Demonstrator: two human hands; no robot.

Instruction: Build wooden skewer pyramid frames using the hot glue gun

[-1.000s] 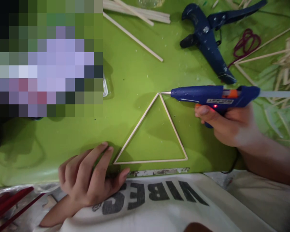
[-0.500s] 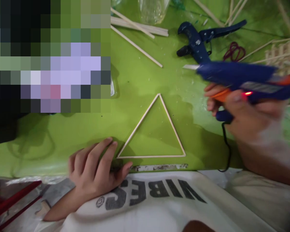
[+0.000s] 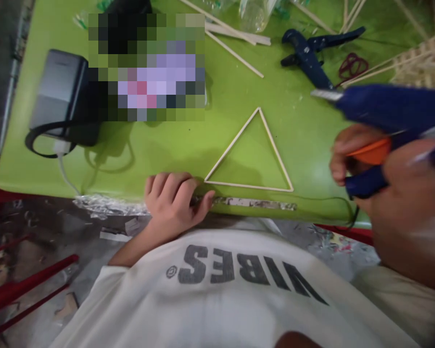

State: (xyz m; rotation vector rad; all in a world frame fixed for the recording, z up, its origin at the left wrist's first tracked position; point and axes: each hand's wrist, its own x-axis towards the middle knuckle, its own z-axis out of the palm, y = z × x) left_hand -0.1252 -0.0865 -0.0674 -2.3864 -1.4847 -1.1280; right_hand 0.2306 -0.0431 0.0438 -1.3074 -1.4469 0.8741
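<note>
A triangle of thin wooden sticks (image 3: 233,144) lies flat on the green table (image 3: 159,145), one side along the near edge. My left hand (image 3: 174,198) rests on that edge by the triangle's left corner, fingers loosely bent and thumb apart, holding nothing that I can see. On the right, my right hand (image 3: 391,179) is wrapped round a blue hot glue gun (image 3: 391,108) with an orange trigger, raised above the table. Its metal nozzle points left, apart from the triangle. Motion blurs the gun and the hand slightly.
Behind the gun lies a dark blue cutter tool (image 3: 308,53) beside dark red loops (image 3: 352,66). Loose sticks (image 3: 235,53) and a clear plastic bottle (image 3: 255,14) are at the back. A grey-black box-shaped device (image 3: 63,96) with a white cable stands left, near a pixelated patch.
The view has shifted, showing more of the table's left side. My left hand's fingers are more bent. The glue gun remains in my right hand, slightly nearer the right edge of view.
</note>
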